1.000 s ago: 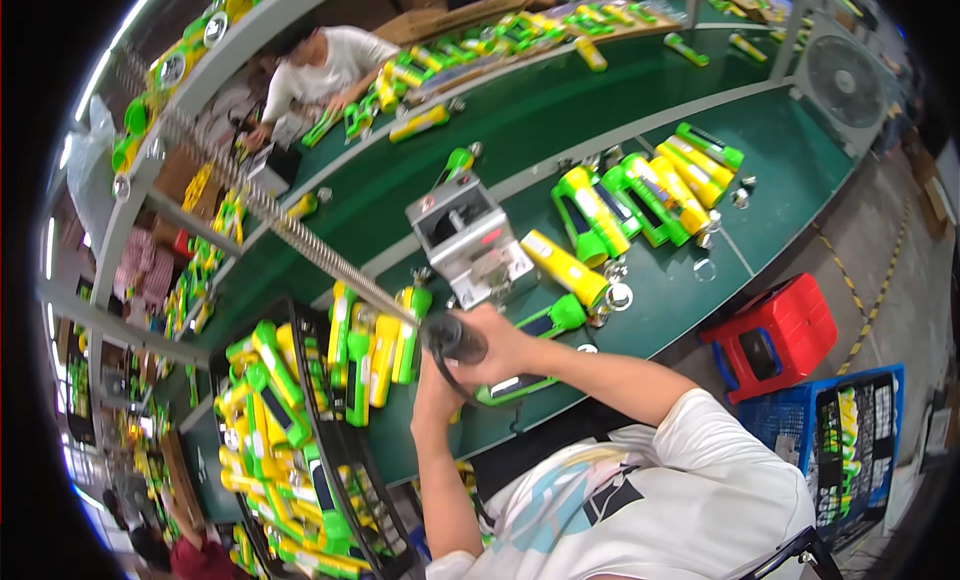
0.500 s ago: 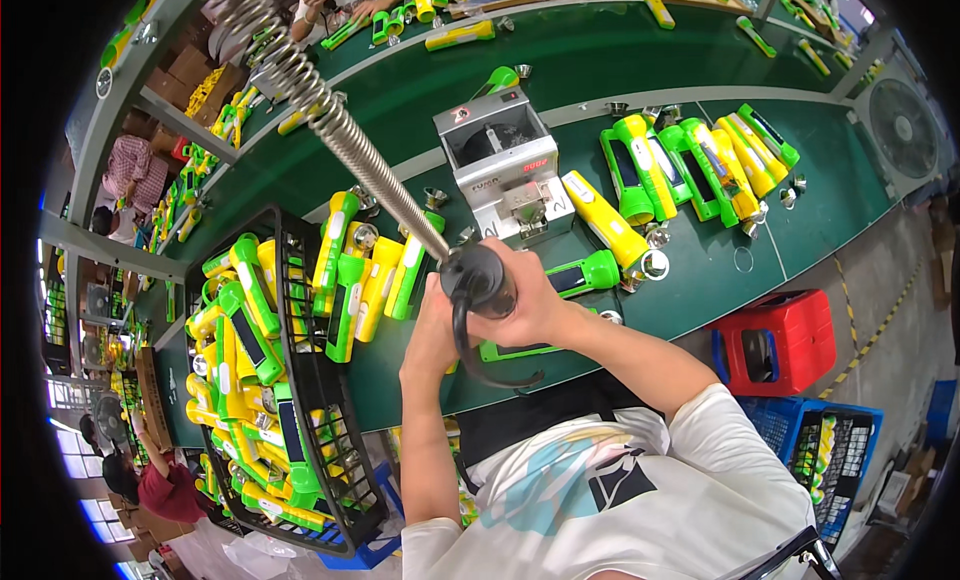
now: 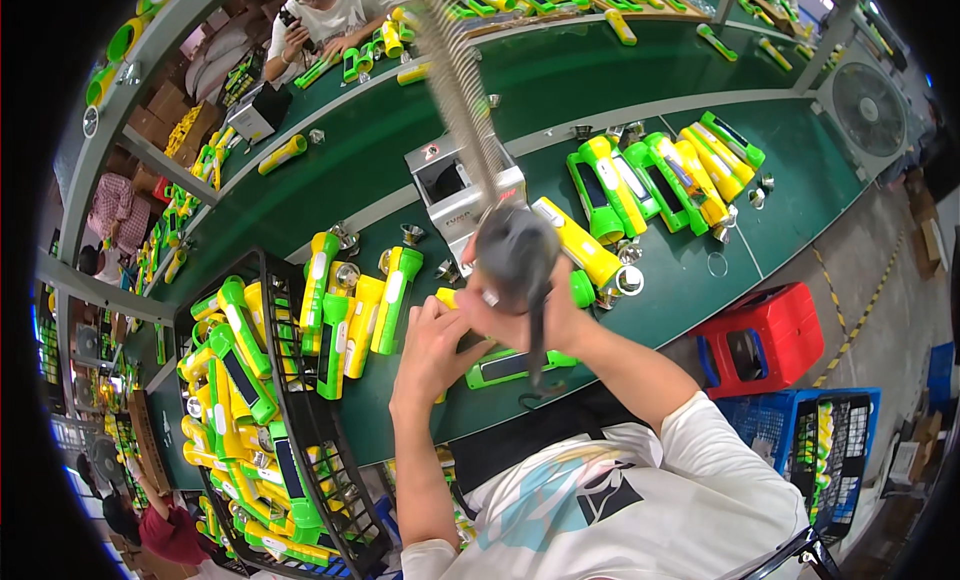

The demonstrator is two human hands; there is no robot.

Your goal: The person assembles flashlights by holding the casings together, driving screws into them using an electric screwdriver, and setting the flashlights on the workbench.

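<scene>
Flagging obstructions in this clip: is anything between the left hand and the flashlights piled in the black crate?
Yes: the crate's side wall stands between the left hand and the piled flashlights, with loose flashlights on the bench just outside it.

The black tool (image 3: 515,248) is blurred and partly covers the right hand (image 3: 562,315). Beyond that hand, the blurred coiled spring (image 3: 462,80) partly hides the grey machine (image 3: 440,175). What the left hand (image 3: 435,340) touches is unclear.
</scene>
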